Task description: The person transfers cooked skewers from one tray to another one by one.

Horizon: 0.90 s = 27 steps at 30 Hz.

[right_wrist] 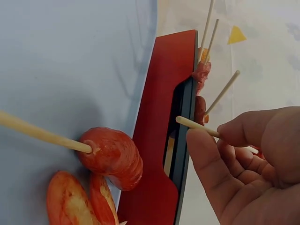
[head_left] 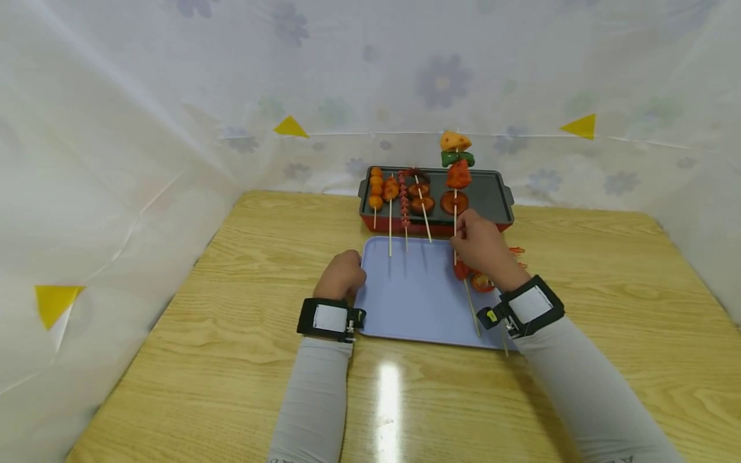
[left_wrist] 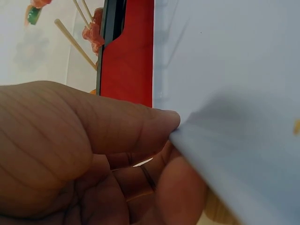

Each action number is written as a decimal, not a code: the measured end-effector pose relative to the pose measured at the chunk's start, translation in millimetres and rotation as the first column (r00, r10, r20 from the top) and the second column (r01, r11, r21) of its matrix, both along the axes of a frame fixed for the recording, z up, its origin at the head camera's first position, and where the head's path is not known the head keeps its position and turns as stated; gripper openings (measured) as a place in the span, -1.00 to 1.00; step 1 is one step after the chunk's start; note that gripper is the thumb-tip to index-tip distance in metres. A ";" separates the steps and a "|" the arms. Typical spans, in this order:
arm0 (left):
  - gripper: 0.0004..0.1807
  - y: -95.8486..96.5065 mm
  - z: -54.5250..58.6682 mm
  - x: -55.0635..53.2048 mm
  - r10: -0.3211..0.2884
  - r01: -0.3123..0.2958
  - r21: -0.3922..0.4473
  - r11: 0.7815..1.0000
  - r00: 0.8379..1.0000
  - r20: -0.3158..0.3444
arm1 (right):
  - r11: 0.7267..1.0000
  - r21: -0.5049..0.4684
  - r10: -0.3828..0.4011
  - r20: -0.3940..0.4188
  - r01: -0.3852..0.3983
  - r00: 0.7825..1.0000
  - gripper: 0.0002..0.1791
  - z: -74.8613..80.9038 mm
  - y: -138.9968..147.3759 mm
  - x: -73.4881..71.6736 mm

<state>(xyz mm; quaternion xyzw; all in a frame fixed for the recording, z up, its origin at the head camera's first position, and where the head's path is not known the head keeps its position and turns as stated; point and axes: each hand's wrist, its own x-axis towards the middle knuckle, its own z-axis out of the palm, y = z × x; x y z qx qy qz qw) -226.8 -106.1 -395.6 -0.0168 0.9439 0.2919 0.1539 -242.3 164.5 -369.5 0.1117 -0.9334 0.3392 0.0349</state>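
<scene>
My right hand [head_left: 483, 247] pinches the bare stick of a skewer [head_left: 459, 173] between thumb and fingertips. Its yellow piece, green pepper piece and red chunk stand over the right part of the grill pan [head_left: 486, 186]. A brown round slice [head_left: 454, 202] overlaps the stick in the head view. With the thumb on top and fingers beneath, my left hand [head_left: 340, 275] grips the left edge of the pale blue tray [head_left: 417, 302]. Below the right hand, a red sausage skewer [right_wrist: 112, 157] and a skewer with tomato-like slices [right_wrist: 70, 199] lie on the tray.
Several skewers lie side by side on the pan's left half, including orange balls [head_left: 375, 186] and a pink spiral piece [head_left: 404, 199]; their sticks jut over the tray. The wooden table [head_left: 260, 257] meets a flowered plastic sheet [head_left: 359, 77] behind the pan.
</scene>
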 end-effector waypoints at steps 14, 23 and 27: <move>-0.91 -0.4 -1.6 -1.8 -0.008 0.008 -0.008 1.000 1.000 -0.007 | 0.999 -0.009 0.032 0.116 -0.031 0.993 -0.85 1.4 3.0 30.6; -0.88 1.1 -3.8 -2.0 -0.012 0.012 -0.014 1.000 1.000 0.001 | 0.998 0.015 0.060 0.167 -0.063 0.984 -0.88 -7.8 8.1 52.5; -0.89 0.3 -1.9 -0.6 -0.001 0.001 -0.007 1.000 1.000 0.011 | 0.997 0.006 0.080 0.199 -0.083 0.977 -0.88 -11.9 7.9 60.9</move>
